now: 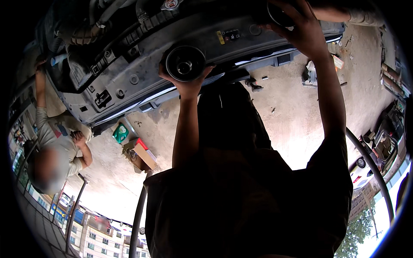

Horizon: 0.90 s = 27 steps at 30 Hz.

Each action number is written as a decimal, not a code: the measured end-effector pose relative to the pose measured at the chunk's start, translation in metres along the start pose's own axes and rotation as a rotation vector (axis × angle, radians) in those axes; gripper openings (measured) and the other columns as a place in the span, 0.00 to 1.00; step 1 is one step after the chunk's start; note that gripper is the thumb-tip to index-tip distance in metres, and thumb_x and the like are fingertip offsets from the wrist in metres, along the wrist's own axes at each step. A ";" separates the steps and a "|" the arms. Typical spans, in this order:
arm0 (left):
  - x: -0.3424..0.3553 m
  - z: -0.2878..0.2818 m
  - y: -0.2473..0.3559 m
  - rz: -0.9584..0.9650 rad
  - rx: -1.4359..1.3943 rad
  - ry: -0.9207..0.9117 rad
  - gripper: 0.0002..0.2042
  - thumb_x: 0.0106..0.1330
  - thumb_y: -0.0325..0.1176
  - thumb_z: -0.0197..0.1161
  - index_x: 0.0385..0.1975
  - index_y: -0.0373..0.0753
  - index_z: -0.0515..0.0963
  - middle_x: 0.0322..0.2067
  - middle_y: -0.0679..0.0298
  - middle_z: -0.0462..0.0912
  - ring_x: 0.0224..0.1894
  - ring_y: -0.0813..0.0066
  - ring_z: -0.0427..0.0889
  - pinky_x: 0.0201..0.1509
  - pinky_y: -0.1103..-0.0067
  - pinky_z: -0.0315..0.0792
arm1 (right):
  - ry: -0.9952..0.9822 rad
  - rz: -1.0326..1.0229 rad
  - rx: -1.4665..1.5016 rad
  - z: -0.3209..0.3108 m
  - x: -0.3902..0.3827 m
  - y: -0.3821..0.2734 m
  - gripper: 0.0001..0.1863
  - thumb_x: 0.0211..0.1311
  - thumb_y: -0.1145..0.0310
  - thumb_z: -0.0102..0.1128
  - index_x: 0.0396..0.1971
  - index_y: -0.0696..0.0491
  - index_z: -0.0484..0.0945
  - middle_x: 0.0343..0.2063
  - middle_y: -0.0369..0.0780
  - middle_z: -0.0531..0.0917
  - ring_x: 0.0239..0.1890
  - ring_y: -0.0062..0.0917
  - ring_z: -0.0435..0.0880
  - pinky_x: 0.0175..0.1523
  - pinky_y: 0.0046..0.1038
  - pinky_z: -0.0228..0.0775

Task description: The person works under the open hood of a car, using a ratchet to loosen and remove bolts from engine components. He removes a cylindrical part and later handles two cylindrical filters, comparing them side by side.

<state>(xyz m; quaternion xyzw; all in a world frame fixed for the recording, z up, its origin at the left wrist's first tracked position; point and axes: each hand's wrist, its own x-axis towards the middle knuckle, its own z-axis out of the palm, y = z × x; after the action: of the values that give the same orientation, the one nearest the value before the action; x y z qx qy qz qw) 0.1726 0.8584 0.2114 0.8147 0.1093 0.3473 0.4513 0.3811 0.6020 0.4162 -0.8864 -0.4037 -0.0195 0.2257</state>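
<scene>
My left hand (188, 88) is closed around a round black cup-shaped part (175, 64), its thumb and fingers on opposite sides. A shiny metal ring sits in the middle of that part. Raised at the upper right, my right hand (306, 33) curls its fingers over a dark round part with a thin pale rim (280, 16), partly hidden by the fingers and deep shade. Both parts are held over the dark front panel (150, 69) of an open engine bay. The exact kind of either part cannot be made out.
Hoses (107, 15) and a cap (171, 4) lie in the engine bay. A person (60, 137) stands at left, one hand on the car; another person's forearm (331, 14) reaches in at upper right. On the floor are a cardboard box (140, 157), a green container (121, 133) and scattered tools (254, 85).
</scene>
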 end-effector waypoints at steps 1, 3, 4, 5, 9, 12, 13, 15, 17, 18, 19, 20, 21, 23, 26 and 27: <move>-0.001 0.004 0.003 -0.034 -0.060 -0.017 0.67 0.36 0.61 0.88 0.69 0.40 0.44 0.67 0.49 0.56 0.70 0.50 0.64 0.72 0.54 0.64 | 0.006 0.026 -0.010 0.002 -0.001 0.001 0.37 0.44 0.69 0.81 0.60 0.48 0.80 0.61 0.45 0.74 0.63 0.45 0.75 0.65 0.40 0.73; 0.001 0.007 0.005 -0.045 -0.069 -0.041 0.69 0.35 0.61 0.88 0.70 0.40 0.41 0.69 0.48 0.56 0.71 0.49 0.63 0.73 0.53 0.62 | 0.030 -0.010 -0.043 0.003 -0.003 0.004 0.37 0.43 0.68 0.82 0.60 0.50 0.79 0.60 0.46 0.75 0.63 0.45 0.75 0.65 0.40 0.72; 0.003 0.008 0.005 -0.022 -0.020 -0.049 0.70 0.35 0.60 0.88 0.71 0.40 0.40 0.69 0.47 0.56 0.71 0.48 0.64 0.73 0.53 0.62 | 0.042 -0.027 -0.059 0.004 -0.005 0.004 0.38 0.43 0.68 0.82 0.59 0.51 0.79 0.60 0.47 0.76 0.63 0.46 0.75 0.65 0.41 0.72; 0.005 0.009 0.004 0.001 0.027 -0.058 0.71 0.35 0.60 0.88 0.72 0.40 0.38 0.69 0.46 0.56 0.71 0.48 0.64 0.73 0.52 0.61 | 0.079 -0.037 -0.050 0.004 -0.009 0.004 0.38 0.43 0.67 0.83 0.59 0.51 0.79 0.59 0.47 0.76 0.62 0.46 0.76 0.64 0.41 0.72; 0.016 0.017 0.020 0.052 -0.055 -0.065 0.79 0.34 0.65 0.85 0.76 0.37 0.29 0.68 0.45 0.59 0.70 0.46 0.65 0.75 0.49 0.57 | 0.187 -0.112 -0.001 0.000 -0.021 0.007 0.42 0.45 0.60 0.84 0.63 0.53 0.76 0.60 0.47 0.78 0.62 0.43 0.77 0.63 0.42 0.73; 0.017 -0.008 0.023 0.124 0.124 -0.044 0.82 0.33 0.67 0.84 0.75 0.33 0.26 0.69 0.44 0.59 0.72 0.44 0.64 0.76 0.47 0.54 | 0.242 -0.136 0.131 -0.001 -0.026 -0.018 0.47 0.40 0.60 0.88 0.66 0.48 0.75 0.62 0.42 0.81 0.63 0.39 0.80 0.62 0.39 0.81; 0.016 -0.011 0.023 0.131 0.135 -0.032 0.82 0.33 0.67 0.84 0.75 0.33 0.25 0.68 0.45 0.60 0.72 0.44 0.64 0.76 0.47 0.54 | 0.202 -0.143 0.067 -0.005 -0.033 -0.026 0.49 0.38 0.61 0.88 0.66 0.46 0.75 0.63 0.43 0.76 0.64 0.39 0.79 0.60 0.39 0.83; 0.009 -0.021 0.025 0.077 0.073 -0.014 0.81 0.32 0.66 0.83 0.76 0.39 0.25 0.71 0.44 0.53 0.73 0.44 0.62 0.74 0.44 0.62 | 0.150 -0.118 0.189 0.000 -0.045 -0.043 0.49 0.39 0.60 0.88 0.67 0.46 0.74 0.64 0.42 0.76 0.65 0.38 0.79 0.61 0.39 0.83; 0.005 0.000 0.020 -0.003 -0.151 0.003 0.80 0.32 0.66 0.83 0.77 0.43 0.25 0.72 0.44 0.48 0.74 0.44 0.61 0.72 0.44 0.67 | 0.084 -0.033 0.153 -0.004 -0.067 -0.062 0.50 0.37 0.60 0.88 0.67 0.47 0.74 0.63 0.41 0.76 0.66 0.40 0.77 0.65 0.42 0.79; 0.005 -0.005 0.022 0.010 -0.185 -0.017 0.80 0.31 0.65 0.82 0.78 0.47 0.25 0.73 0.44 0.42 0.74 0.43 0.59 0.69 0.45 0.72 | 0.059 -0.055 0.175 -0.002 -0.074 -0.069 0.49 0.37 0.59 0.88 0.66 0.47 0.75 0.63 0.41 0.76 0.65 0.39 0.77 0.64 0.41 0.79; 0.002 -0.013 0.025 -0.007 -0.165 -0.023 0.80 0.30 0.66 0.82 0.78 0.47 0.25 0.73 0.45 0.42 0.74 0.43 0.59 0.70 0.44 0.71 | 0.028 -0.073 0.190 -0.001 -0.079 -0.077 0.49 0.37 0.58 0.89 0.65 0.47 0.75 0.63 0.41 0.76 0.65 0.38 0.76 0.64 0.40 0.79; 0.000 -0.020 0.029 -0.017 -0.145 -0.031 0.80 0.30 0.66 0.82 0.78 0.47 0.25 0.73 0.45 0.42 0.75 0.43 0.59 0.71 0.44 0.70 | -0.020 -0.083 0.164 -0.001 -0.083 -0.085 0.48 0.37 0.58 0.88 0.64 0.47 0.76 0.63 0.40 0.76 0.64 0.38 0.77 0.63 0.39 0.79; -0.003 -0.028 0.035 -0.026 -0.128 -0.040 0.81 0.29 0.66 0.82 0.78 0.47 0.25 0.73 0.45 0.42 0.75 0.43 0.58 0.71 0.44 0.69 | -0.031 -0.102 0.241 0.002 -0.091 -0.092 0.47 0.37 0.59 0.88 0.63 0.47 0.76 0.62 0.40 0.77 0.63 0.38 0.78 0.62 0.40 0.79; -0.012 -0.054 0.053 -0.020 -0.161 -0.052 0.79 0.28 0.64 0.84 0.78 0.44 0.32 0.73 0.45 0.47 0.74 0.42 0.59 0.72 0.47 0.67 | -0.130 -0.115 0.307 0.002 -0.089 -0.114 0.46 0.36 0.61 0.88 0.62 0.48 0.78 0.61 0.40 0.78 0.62 0.39 0.79 0.61 0.40 0.79; -0.024 -0.085 0.097 0.028 -0.290 -0.210 0.73 0.29 0.57 0.87 0.77 0.39 0.45 0.71 0.44 0.57 0.73 0.41 0.62 0.71 0.51 0.68 | -0.211 -0.131 0.430 0.015 -0.093 -0.139 0.41 0.37 0.63 0.86 0.59 0.49 0.80 0.59 0.41 0.79 0.58 0.39 0.81 0.58 0.38 0.80; -0.034 -0.095 0.110 0.025 -0.302 -0.279 0.69 0.30 0.54 0.88 0.75 0.38 0.50 0.69 0.44 0.61 0.72 0.42 0.64 0.71 0.53 0.69 | -0.213 -0.169 0.506 0.025 -0.094 -0.144 0.41 0.38 0.63 0.86 0.59 0.50 0.80 0.59 0.42 0.79 0.58 0.38 0.81 0.57 0.37 0.81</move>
<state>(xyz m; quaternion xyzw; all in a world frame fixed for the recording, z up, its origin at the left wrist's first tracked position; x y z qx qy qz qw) 0.0694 0.8420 0.3182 0.7794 -0.0175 0.2490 0.5747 0.2097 0.6279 0.4284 -0.7623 -0.4896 0.1561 0.3936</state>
